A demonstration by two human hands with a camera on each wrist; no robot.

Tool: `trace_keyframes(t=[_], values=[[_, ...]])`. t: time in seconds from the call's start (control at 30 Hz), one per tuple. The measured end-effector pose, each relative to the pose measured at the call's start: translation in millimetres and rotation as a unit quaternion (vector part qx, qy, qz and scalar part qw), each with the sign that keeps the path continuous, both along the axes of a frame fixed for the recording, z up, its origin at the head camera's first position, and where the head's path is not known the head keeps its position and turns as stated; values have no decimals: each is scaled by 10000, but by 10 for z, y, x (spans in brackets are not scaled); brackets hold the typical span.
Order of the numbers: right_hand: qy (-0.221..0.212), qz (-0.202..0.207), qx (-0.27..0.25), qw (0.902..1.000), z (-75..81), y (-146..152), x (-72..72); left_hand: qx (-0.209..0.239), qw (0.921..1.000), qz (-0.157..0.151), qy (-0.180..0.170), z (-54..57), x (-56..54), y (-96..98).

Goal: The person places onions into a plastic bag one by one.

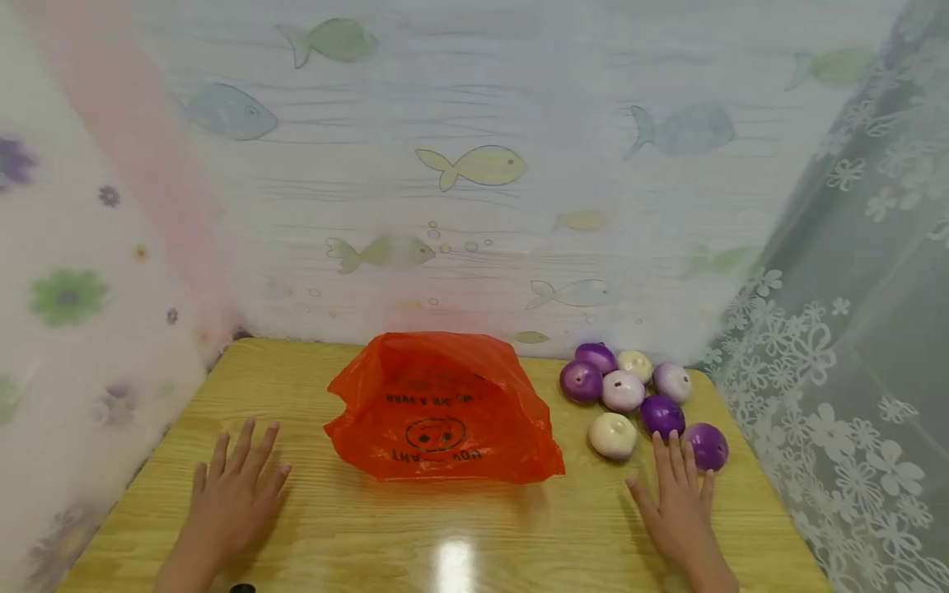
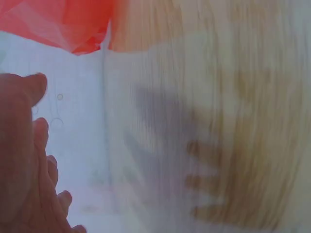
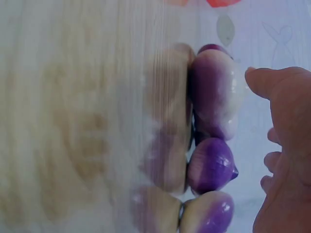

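A red plastic bag [image 1: 445,412] with dark printing lies on the table, its mouth spread wide toward me. Right of it sits a loose cluster of several onions, some deep purple [image 1: 663,416], some whitish [image 1: 612,436]. My left hand [image 1: 233,498] is held over the table left of the bag, fingers straight and spread, holding nothing. On the other side, my right hand [image 1: 675,506] stretches its fingers toward the nearest onions and overlaps their edge in the head view. In the right wrist view, the thumb [image 3: 265,82] points toward a row of onions [image 3: 211,165].
The wood-grain table [image 1: 356,535] has a shiny light spot near its front. A small black object [image 1: 242,588] shows at the bottom edge by my left wrist. A fish-patterned curtain [image 1: 474,165] hangs behind, with a lace-flowered one [image 1: 853,371] at the right.
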State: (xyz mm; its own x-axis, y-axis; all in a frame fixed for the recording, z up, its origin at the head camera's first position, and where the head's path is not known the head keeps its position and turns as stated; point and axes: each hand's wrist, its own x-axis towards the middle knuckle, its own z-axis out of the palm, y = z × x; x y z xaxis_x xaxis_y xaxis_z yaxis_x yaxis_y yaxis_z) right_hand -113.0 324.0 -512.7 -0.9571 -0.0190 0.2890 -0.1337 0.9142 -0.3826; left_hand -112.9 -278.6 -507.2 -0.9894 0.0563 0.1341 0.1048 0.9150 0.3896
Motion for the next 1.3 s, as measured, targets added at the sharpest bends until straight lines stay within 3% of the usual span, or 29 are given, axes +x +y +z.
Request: trace_keyframes(t=[0.1, 0.23, 0.37, 0.53, 0.6, 0.7, 0.93, 1.1, 1.3], values=[[368, 150, -622, 9973, -24, -40, 8, 673, 9975, -194, 3, -35, -10, 20], [569, -15, -1676, 9842, -13, -107, 28, 1713, 9841, -445, 147, -54, -28, 84], [117, -540, -2755, 9597, 32, -174, 48, 2347, 9705, -442, 321, 16, -45, 169], [-457, -732, -3678, 9259, 82, -210, 15, 2629, 9606, -402, 811, 155, -43, 344], [-694, -771, -3766, 9205, 85, -204, -13, 2709, 9580, -393, 853, 210, -50, 426], [-939, -830, -3861, 9139, 71, -193, -70, 2962, 9521, -414, 635, 285, -83, 538], [-1418, -928, -4004, 9005, -3, -145, -216, 4203, 9062, -414, -201, 445, -181, 737], [-1524, -909, -4004, 8990, -19, -131, -322, 4230, 9044, -268, -485, 500, -273, 834], [-1375, -860, -3792, 9110, -42, -151, -442, 4337, 8989, 29, -626, 521, -335, 904]])
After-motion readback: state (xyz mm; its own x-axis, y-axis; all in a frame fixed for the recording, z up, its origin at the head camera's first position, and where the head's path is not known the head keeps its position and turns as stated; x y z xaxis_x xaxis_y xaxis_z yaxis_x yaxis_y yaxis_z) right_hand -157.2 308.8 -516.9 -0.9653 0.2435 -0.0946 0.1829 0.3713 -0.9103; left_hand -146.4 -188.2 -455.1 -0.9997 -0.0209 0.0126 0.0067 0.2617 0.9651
